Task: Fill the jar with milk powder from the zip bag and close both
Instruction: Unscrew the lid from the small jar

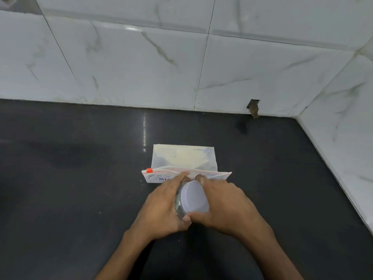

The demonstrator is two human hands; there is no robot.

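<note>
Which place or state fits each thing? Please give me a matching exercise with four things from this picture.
Things:
1. zip bag
2. slider
3. lid
4. left hand

Descriptions:
A. white, on top of the jar
B. orange, at the left end of the bag's zip
C. grips the jar's clear side
D. lies on the dark counter, beyond the jar

Pairs: 1-D, 2-B, 3-A, 4-C

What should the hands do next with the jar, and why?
Probably turn the white lid with the right hand while the left hand steadies the jar: both hands grip it, and the zip bag lies flat behind.
</note>
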